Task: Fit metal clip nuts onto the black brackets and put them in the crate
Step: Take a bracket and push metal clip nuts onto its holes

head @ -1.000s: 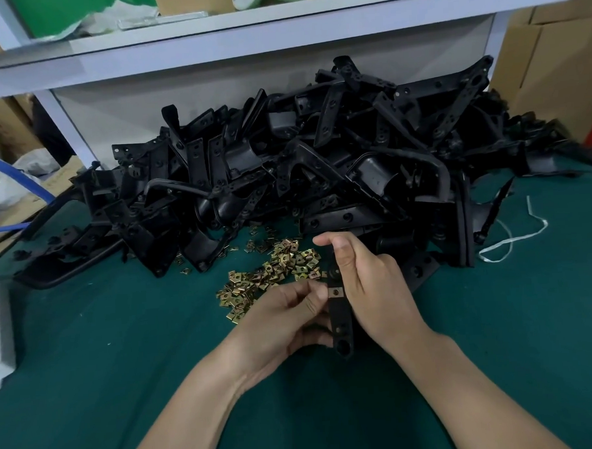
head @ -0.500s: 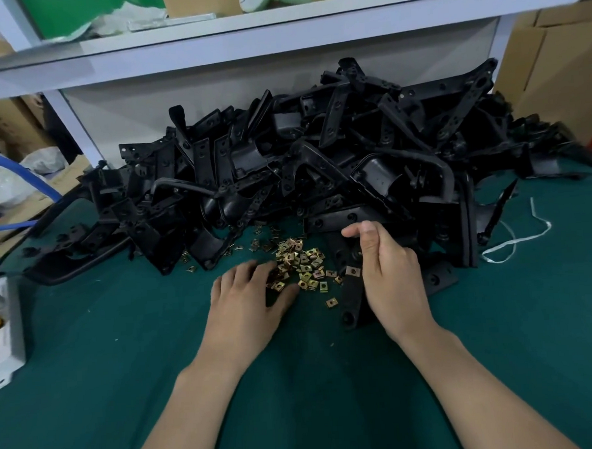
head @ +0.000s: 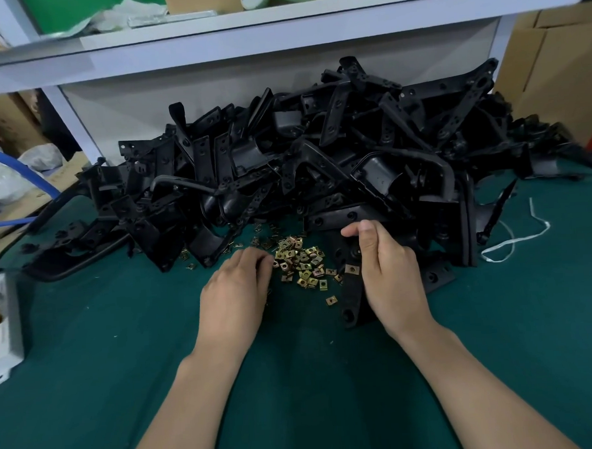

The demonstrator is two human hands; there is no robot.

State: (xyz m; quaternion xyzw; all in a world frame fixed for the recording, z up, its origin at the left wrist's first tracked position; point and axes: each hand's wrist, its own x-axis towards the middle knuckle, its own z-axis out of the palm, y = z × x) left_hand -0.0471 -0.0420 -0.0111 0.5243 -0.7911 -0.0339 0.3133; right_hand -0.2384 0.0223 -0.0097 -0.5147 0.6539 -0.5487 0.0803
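1. Dozens of brass-coloured clip nuts point(head: 300, 262) lie loose on the green surface point(head: 124, 370), just in front of the heap of black brackets point(head: 318, 161). No crate is in view.
2. The right hand point(head: 390, 277) grips one bracket point(head: 350, 302), fingers and thumb curled round its upper part. A fitted nut point(head: 351, 268) shows on it.
3. The left hand point(head: 236, 292) sits at the left edge of the clip nuts, fingers curled downward. The fingertips are hidden, so I cannot tell whether they pinch one.
4. The nuts are small and lie heaped together, so a pick may well bring up two or none, or scatter them. One pushed on askew would likely miss the bracket's hole.
5. A second ago both hands held the bracket raised. Half a second ago the left hand lay flatter, fingers spread; now they are bunched.
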